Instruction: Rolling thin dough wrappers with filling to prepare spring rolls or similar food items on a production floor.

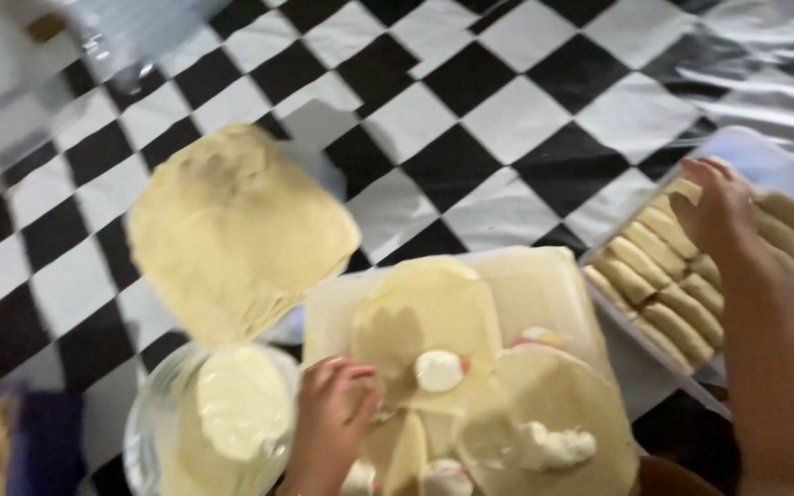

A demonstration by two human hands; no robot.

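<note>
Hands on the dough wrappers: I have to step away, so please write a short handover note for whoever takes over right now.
Left hand: open, fingertips resting on a flat wrapper on the white board.
Right hand: reaching into the tray, over the finished rolls; grip not clear.
Things: stack of wrappers to the left; glass bowl of white filling in front of it.
Done: rows of rolls in the tray; white filling dolloped on several wrappers.
Left: the filled wrappers on the board lie unrolled.

Single head cam, looking steeply down, close over checkered table (507,119), slightly blurred, no 2nd view
</note>
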